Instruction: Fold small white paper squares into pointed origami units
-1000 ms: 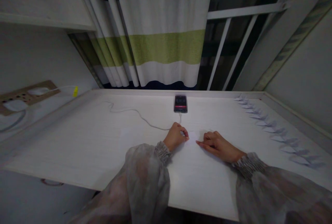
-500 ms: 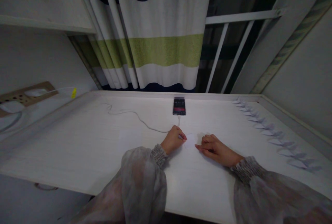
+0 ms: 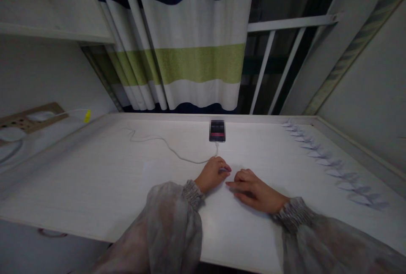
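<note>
Just in front of the phone, my left hand (image 3: 213,175) rests on the white desk, thumb and fingers closed on a small piece of white paper (image 3: 226,169). Most of that paper is covered by my fingers or blends into the desk, so its shape is hard to tell. Close by on the right, my right hand (image 3: 258,191) lies low over the desk. Its index finger points left toward the paper, the thumb stands apart from it, and the other fingers are curled. I see nothing held in it.
A phone (image 3: 217,131) lies behind my hands, its white cable (image 3: 171,149) running left across the desk (image 3: 95,172). Several folded white paper pieces (image 3: 320,154) form a row along the right side. A power strip (image 3: 34,117) is at the left wall; a curtain (image 3: 196,62) hangs behind.
My right hand has moved left, close to the left hand, and its thumb and index finger have spread apart. My left hand keeps its pinch, its fingertips slightly further right.
</note>
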Tool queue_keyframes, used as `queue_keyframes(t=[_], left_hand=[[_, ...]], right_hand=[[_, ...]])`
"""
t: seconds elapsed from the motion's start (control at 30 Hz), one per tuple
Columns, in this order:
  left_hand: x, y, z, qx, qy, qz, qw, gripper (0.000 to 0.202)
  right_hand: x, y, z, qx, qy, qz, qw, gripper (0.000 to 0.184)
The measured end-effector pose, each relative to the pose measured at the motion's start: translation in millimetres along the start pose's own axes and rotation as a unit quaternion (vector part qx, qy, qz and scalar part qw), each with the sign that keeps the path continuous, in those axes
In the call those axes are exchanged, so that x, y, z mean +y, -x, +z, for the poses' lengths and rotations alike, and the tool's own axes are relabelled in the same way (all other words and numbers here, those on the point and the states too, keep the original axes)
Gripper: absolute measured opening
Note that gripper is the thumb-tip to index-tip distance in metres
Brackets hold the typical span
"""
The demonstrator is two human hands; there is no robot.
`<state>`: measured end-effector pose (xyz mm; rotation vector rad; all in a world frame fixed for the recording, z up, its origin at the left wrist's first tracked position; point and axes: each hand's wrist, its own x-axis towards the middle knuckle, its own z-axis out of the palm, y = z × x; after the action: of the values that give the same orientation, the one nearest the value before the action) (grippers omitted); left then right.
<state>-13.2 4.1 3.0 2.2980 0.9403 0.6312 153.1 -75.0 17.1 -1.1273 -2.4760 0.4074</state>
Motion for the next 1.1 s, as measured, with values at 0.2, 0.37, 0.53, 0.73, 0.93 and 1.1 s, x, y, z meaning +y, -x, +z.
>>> queue_keyframes(t=[0.2,0.37,0.53,0.73,0.93,1.1], left_hand=[[-6.0,-2.6,0.7,-0.035,0.019,0.028,0.999,0.016],[-6.3,-2.0,0.4,-0.051,0.025,0.059,0.997,0.016],[-6.2,-1.7,-0.7,-0.082,0.022,0.107,0.991,0.019],[-11.2,-3.3,-4.2,-0.124,0.010,0.135,0.983,0.021],[-11.9,-4.5,-9.8,-0.169,-0.014,0.144,0.975,0.028],[-10.1,-4.2,-12.9,-0.185,-0.024,0.148,0.971,0.031]], right_hand=[[32.7,5.4,-12.8,0.051,-0.033,0.100,0.993,0.034],[38.9,3.3,-11.8,0.024,-0.040,0.103,0.994,0.030],[31.9,2.6,-9.9,0.015,-0.057,0.063,0.996,0.024],[25.7,2.0,-7.3,0.009,-0.076,0.055,0.996,0.024],[30.3,1.1,-2.9,0.014,-0.138,0.067,0.988,0.028],[29.2,0.7,-2.7,0.016,-0.159,0.087,0.983,0.028]])
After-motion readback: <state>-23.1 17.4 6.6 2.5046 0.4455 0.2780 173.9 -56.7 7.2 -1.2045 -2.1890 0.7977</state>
